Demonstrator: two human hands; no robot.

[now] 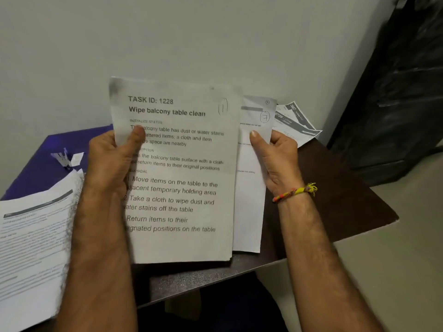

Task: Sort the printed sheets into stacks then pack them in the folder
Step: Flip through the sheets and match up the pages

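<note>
My left hand [112, 161] grips a bundle of printed sheets [182, 192] by its left edge, thumb on the front page headed "TASK ID: 1228". My right hand [275, 159] pinches a single printed sheet [249, 212] marked with a circled 7, pulled out to the right from behind the bundle. Both are held upright above the table. A purple folder [40, 164] lies flat at the left rear of the table, with a clip on it. A stack of printed sheets [31, 248] rests at the left front, overlapping the folder.
The dark brown table [335, 188] stands against a pale wall. More printed sheets [294, 123] lie at the back right by the wall. A dark object [395, 92] stands to the right. The table's front and right edges are close.
</note>
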